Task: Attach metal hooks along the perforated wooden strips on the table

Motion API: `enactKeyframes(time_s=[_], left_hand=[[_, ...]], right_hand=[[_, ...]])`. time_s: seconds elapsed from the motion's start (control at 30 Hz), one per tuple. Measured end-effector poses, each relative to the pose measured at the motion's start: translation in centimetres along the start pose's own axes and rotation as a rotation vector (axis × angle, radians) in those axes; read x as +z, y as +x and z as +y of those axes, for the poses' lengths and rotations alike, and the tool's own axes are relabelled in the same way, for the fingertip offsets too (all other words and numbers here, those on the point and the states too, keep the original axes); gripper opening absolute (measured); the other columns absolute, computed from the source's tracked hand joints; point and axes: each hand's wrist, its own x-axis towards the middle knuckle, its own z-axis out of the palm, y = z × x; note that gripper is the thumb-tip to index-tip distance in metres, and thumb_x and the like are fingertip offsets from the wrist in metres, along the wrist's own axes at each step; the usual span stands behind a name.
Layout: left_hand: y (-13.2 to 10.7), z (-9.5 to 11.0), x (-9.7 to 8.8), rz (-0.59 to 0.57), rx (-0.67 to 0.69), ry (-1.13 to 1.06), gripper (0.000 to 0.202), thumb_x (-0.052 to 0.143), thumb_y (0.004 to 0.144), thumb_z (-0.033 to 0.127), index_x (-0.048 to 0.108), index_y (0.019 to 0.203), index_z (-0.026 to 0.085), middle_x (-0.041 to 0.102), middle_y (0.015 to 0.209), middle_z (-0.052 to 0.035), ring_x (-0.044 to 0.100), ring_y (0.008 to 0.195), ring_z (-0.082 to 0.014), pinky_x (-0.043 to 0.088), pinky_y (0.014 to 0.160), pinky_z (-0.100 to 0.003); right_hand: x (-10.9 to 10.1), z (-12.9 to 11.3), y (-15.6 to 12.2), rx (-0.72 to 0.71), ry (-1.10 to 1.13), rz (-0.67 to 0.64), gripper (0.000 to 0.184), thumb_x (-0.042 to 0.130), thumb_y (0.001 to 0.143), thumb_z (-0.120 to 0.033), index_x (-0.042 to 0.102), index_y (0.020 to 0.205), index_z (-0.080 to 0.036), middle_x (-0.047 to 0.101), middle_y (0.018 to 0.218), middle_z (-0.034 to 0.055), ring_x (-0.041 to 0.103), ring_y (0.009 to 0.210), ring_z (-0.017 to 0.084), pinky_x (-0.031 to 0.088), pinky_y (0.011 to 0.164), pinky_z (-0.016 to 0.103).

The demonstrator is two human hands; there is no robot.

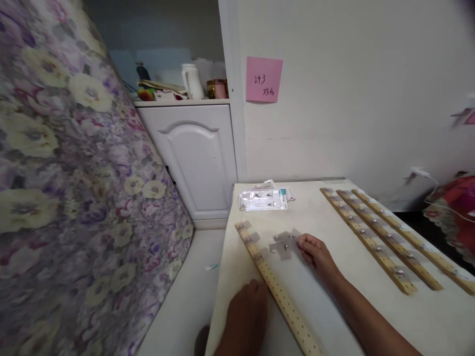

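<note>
A long wooden strip (284,295) with rows of small holes lies slanting across the table. Several clear square hooks (249,239) sit along its far end. My left hand (248,309) is closed against the strip's left edge, its fingertips hidden. Right of the strip, a small group of clear hooks (282,248) with metal prongs lies loose on the table. At the right side of this group, my right hand (313,253) is closed, thumb and fingers pinched at the edge of a clear adhesive hook (295,232).
Three more wooden strips with hooks (361,231) lie along the table's right side. A clear plastic package (262,200) lies near the wall. Left of the table (308,212) hangs a floral curtain (92,198); a white cabinet (196,158) stands behind.
</note>
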Motion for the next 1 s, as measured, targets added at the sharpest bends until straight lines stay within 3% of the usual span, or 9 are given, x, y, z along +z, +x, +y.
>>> enactKeyframes(time_s=[0.13, 0.37, 0.67, 0.9, 1.0], left_hand=[[-0.1, -0.1, 0.0, 0.009, 0.015, 0.003, 0.038, 0.032, 0.082, 0.009, 0.059, 0.107, 0.019, 0.06, 0.103, -0.0098, 0.058, 0.09, -0.022, 0.044, 0.077, -0.033], [0.0, -0.2, 0.1, 0.038, 0.027, 0.003, 0.034, 0.032, 0.084, 0.014, 0.059, 0.105, 0.02, 0.06, 0.101, -0.0088, 0.058, 0.087, -0.0217, 0.044, 0.073, -0.032], [0.1, -0.2, 0.3, 0.023, 0.024, 0.009, 0.032, 0.033, 0.086, 0.017, 0.059, 0.105, 0.02, 0.06, 0.101, -0.0077, 0.057, 0.089, -0.0215, 0.043, 0.073, -0.031], [0.1, 0.0, 0.0, 0.011, 0.024, 0.003, 0.035, 0.032, 0.086, 0.017, 0.057, 0.11, 0.021, 0.06, 0.104, -0.0073, 0.057, 0.091, -0.0209, 0.042, 0.076, -0.031], [0.0, 0.0, -0.1, 0.013, 0.032, 0.004, 0.037, 0.031, 0.086, 0.016, 0.058, 0.11, 0.021, 0.06, 0.102, -0.0075, 0.057, 0.09, -0.0211, 0.042, 0.075, -0.031]], right_hand=[[-1.4, 0.2, -2.2, 0.077, 0.206, -0.013, 0.025, 0.059, 0.079, -0.041, 0.05, 0.071, -0.019, 0.038, 0.047, -0.0096, 0.017, 0.036, 0.003, 0.009, 0.036, 0.02], [-2.1, 0.4, -3.4, 0.122, 0.211, -0.011, 0.022, 0.064, 0.076, -0.037, 0.055, 0.073, -0.017, 0.035, 0.037, -0.0115, 0.016, 0.032, 0.002, 0.007, 0.036, 0.02], [-2.4, 0.2, -4.7, 0.225, 0.085, -0.013, 0.023, 0.065, 0.072, -0.038, 0.056, 0.068, -0.017, 0.038, 0.035, -0.0111, 0.019, 0.028, 0.002, 0.008, 0.033, 0.019], [-2.3, 1.5, -4.9, 0.267, -0.088, -0.15, 0.034, 0.055, 0.078, -0.049, 0.058, 0.069, -0.017, 0.053, 0.04, -0.0059, 0.029, 0.024, 0.004, 0.014, 0.029, 0.018], [-2.7, 1.8, -4.6, 0.242, -0.208, -0.084, 0.035, 0.052, 0.08, -0.051, 0.061, 0.074, -0.018, 0.056, 0.042, -0.005, 0.032, 0.026, 0.005, 0.017, 0.031, 0.019]])
